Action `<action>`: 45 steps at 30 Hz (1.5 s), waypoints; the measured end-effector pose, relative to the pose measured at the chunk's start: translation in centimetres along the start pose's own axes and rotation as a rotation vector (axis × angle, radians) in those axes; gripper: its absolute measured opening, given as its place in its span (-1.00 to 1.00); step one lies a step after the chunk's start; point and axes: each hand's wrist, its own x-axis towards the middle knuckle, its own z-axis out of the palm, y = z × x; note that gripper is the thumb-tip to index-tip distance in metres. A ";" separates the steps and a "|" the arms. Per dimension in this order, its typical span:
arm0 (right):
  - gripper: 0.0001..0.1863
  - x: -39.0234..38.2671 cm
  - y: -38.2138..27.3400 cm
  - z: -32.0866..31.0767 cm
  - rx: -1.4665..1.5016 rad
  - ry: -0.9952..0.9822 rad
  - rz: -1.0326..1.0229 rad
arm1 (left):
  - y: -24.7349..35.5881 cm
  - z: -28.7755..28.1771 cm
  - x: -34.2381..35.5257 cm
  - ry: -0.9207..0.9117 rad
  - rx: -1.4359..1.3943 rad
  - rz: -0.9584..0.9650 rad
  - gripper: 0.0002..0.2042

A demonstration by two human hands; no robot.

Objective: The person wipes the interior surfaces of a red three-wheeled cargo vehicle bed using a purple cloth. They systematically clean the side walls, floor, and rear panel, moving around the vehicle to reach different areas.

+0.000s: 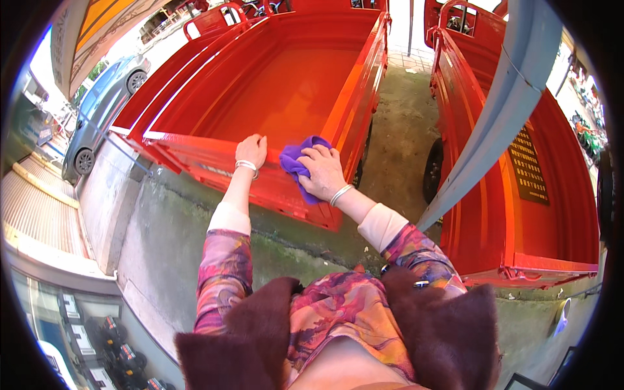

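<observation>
In front of me stands a red metal cargo bed (286, 84), its tail panel nearest my body. My left hand (252, 153) rests on the top edge of that panel, fingers curled over the rim; a bracelet circles the wrist. Close by on the right, my right hand (323, 172) grips a bunched purple cloth (299, 162) and presses it against the panel near the bed's corner. Part of the cloth is hidden under the palm and fingers.
A second red cargo bed (481, 162) stands to the right, beyond a concrete gap. A grey-blue post (484, 149) slants up between us. At the left are a parked car (104, 104) and a ribbed shutter (49, 201). A white bucket (561, 316) sits far right.
</observation>
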 end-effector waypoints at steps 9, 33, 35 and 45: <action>-0.74 11.9 17.7 3.5 -0.259 0.102 0.364 | 0.3 1.3 1.5 -0.101 0.094 -0.140 -0.59; -0.57 22.6 38.3 6.3 -0.243 -0.012 0.321 | 0.7 1.2 0.5 0.165 -0.183 -0.130 -0.91; -0.58 19.9 35.0 5.9 -0.119 0.112 0.216 | 0.6 1.3 0.6 0.183 -0.187 -0.119 -0.90; -0.66 6.9 13.5 1.8 0.120 0.000 -0.089 | 0.7 0.8 0.8 0.042 -0.067 -0.170 -0.87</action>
